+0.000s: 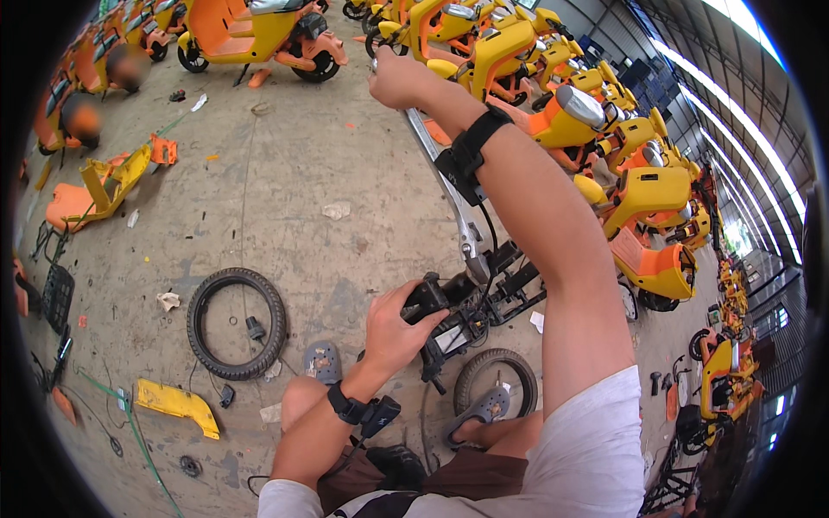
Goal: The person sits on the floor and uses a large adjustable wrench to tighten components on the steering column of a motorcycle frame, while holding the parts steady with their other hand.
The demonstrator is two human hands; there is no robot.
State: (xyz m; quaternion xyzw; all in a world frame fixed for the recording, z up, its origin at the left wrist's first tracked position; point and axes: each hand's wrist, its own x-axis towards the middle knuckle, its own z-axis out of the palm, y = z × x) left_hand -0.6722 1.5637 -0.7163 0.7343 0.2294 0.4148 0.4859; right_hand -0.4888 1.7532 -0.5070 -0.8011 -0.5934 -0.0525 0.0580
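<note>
My right hand (401,79) is stretched far out at the top, its fingers closed around the end of a long silver wrench-like lever (458,205). The lever's lower head (474,262) meets a black metal vehicle frame (509,289) low in front of me. My left hand (393,328) wraps around a black rounded part (426,298) at the near left end of that frame. Cables and a small pale-topped box (453,339) sit just beside the left fingers. Where the lever's head grips the frame is partly hidden by dark parts.
A loose tyre (236,324) lies at left; another tyre (494,380) lies by my right foot. A yellow panel (177,406), a yellow-orange body shell (99,192) and a green cord (138,449) are on the concrete floor. Rows of yellow scooters (648,198) stand at right and behind.
</note>
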